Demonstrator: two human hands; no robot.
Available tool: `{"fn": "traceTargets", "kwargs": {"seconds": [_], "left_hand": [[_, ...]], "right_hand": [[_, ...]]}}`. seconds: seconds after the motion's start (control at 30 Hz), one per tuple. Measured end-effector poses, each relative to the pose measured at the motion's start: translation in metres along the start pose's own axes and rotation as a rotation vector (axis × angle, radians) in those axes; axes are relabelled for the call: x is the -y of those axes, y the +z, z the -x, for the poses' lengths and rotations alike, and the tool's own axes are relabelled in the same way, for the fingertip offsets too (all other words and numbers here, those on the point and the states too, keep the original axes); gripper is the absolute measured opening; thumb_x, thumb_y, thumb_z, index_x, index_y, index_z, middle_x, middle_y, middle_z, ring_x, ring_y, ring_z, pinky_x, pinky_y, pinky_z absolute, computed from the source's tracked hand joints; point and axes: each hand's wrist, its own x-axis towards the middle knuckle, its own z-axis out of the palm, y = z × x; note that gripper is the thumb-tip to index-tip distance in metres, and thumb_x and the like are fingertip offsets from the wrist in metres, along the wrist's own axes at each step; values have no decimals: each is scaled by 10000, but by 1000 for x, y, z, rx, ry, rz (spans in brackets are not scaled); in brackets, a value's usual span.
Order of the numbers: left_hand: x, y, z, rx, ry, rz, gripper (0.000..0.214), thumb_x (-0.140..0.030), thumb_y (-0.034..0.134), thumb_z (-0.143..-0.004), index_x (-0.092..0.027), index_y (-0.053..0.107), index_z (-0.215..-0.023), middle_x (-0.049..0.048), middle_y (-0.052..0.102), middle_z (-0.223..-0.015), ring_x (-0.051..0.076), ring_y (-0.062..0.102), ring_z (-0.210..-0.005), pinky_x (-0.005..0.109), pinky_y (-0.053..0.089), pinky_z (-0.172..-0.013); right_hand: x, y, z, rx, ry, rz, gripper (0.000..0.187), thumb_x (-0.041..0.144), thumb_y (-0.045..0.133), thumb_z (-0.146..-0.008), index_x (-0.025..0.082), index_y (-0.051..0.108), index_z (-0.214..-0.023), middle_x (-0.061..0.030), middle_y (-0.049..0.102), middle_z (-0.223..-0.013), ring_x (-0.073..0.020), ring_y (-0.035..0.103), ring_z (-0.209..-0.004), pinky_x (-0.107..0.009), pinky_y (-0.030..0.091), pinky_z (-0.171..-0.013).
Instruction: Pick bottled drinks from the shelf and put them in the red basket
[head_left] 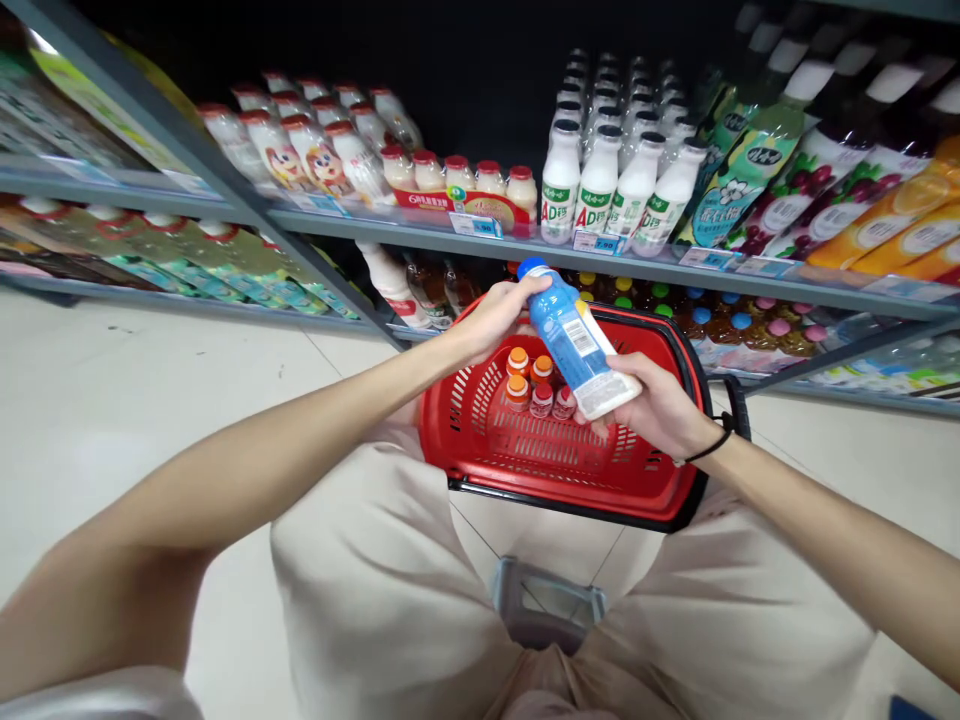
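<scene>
A blue and white drink bottle (571,345) with a blue cap is held slantwise between both my hands. My left hand (501,318) is closed round its cap end, thumb on the neck. At the lower end, my right hand (656,400) grips the base from the side, with fingers partly hidden under it. Right below the bottle is a red shopping basket (480,450) with a black rim. Several small bottles stand inside it: orange-capped bottles (517,390) and red-capped ones (541,402), the latter partly near the held bottle.
Ahead runs a shelf (360,232) bearing white milk drink bottles (600,185), a red-wrapped multipack (457,195) and juice bottles (892,215). Colour-capped bottles (701,320) line the lower shelf behind the basket. A grey stool (551,610) shows between my knees on the tiled floor (187,400).
</scene>
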Motion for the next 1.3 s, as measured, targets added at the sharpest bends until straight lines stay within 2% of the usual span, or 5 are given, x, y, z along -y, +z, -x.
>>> {"fn": "traceTargets", "kwargs": {"seconds": [0.33,0.47,0.73,1.07,1.3], "left_hand": [[-4,-6,-4,17,-33,29,468,-589,611,-922,-152,659,-1082,112,740,-1028,231,693,-929,313,600,-741],[0,-20,-9,40,-4,-107,493,-633,616,-915,-144,671,-941,100,707,-879,194,666,-772,258,541,-596],[-3,-26,6,51,339,-511,654,-755,595,-885,-183,461,-599,-31,414,-570,89,344,-539,243,285,-517],[-19,1,35,495,338,-1087,464,-513,643,-852,-200,429,-584,-51,347,-536,99,296,-509,276,244,-524],[33,15,38,973,229,-1786,355,-483,709,-810,-150,728,-690,105,678,-640,212,580,-574,339,303,-581]], "right_hand": [[-1,-9,4,-236,-204,313,561,538,850,-782,135,667,-1128,-67,753,-828,-166,661,-593,-266,554,-510],[-4,-17,2,-361,-284,468,629,451,905,-697,177,644,-1201,-84,765,-1094,-200,712,-832,-285,594,-650],[-17,-20,2,-131,-122,735,670,352,878,-696,199,523,-1243,-103,725,-1198,-251,716,-1000,-349,585,-789],[-5,-20,4,223,171,1458,264,413,666,-908,180,631,-1028,-130,741,-942,-287,707,-818,-359,511,-691],[-1,-27,9,298,345,1799,331,373,563,-1003,88,731,-1015,-243,752,-1039,-356,754,-986,-388,538,-791]]}}
